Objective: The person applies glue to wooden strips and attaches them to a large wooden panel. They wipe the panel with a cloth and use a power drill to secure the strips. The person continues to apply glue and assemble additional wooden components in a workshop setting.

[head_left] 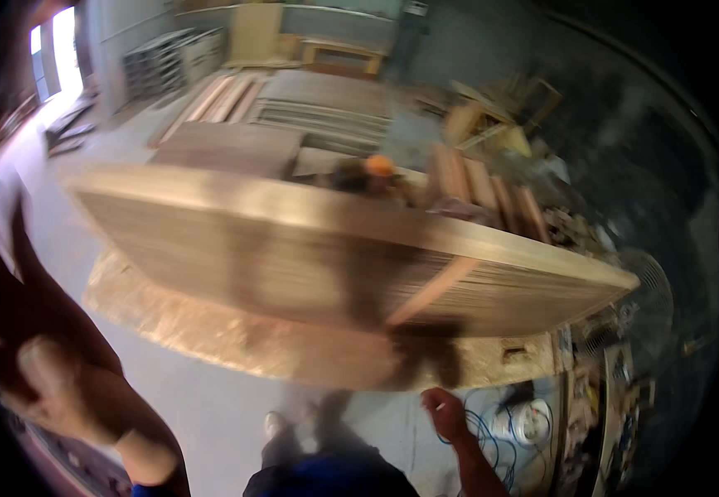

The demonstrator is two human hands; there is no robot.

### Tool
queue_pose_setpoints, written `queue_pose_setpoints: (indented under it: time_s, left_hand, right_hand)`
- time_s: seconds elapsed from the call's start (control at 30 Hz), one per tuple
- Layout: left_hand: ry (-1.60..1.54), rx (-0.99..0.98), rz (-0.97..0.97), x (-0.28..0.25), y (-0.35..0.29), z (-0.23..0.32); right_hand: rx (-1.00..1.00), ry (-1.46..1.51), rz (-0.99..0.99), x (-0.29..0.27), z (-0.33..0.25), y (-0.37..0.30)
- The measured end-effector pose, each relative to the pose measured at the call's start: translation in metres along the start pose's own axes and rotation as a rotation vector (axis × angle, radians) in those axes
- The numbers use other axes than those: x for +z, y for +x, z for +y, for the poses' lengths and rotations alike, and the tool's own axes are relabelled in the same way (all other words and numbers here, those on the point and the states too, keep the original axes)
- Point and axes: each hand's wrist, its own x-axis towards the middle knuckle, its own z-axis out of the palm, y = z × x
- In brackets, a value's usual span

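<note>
A large wooden panel (293, 257) with a pale, thick edge leans on a low strand-board tabletop (185, 327) in front of me. One slim wooden stick (434, 290) slants across its face. At the lower left, my left hand (65, 393) is smeared by motion against a dark brown, long shape (69, 319); whether it grips that shape is unclear. My right hand (445, 412) is closed near the tabletop's front edge, apart from the panel. A tiny pale spot shows at its fingers, too small to name.
A white bucket (532, 422) and a blue hose (492, 451) lie by my right arm. Benches with clutter (612, 414) run along the right. Behind the panel are stacked boards (326, 108), reddish planks (479, 182) and a person with an orange cap (380, 166).
</note>
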Motion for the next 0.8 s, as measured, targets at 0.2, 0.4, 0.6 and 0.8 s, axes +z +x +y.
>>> queue_pose_setpoints:
  time_s: [0.2,0.4,0.6,0.8]
  left_hand:
    - [0.189,-0.291,-0.410,0.109,-0.126,0.003]
    - [0.401,-0.060,-0.578,0.220,-0.081,-0.030]
    - [0.325,-0.454,-0.429,0.219,-0.102,-0.081]
    - [0.255,-0.091,-0.427,0.179,-0.148,-0.170]
  right_hand:
    - [-0.346,-0.233,1.003,-0.274,-0.050,0.051]
    - [-0.259,-0.520,0.810,-0.383,-0.001,0.153]
    - [-0.396,-0.450,0.899,-0.419,0.064,0.187]
    - [-0.475,-0.341,1.053,-0.450,0.086,0.179]
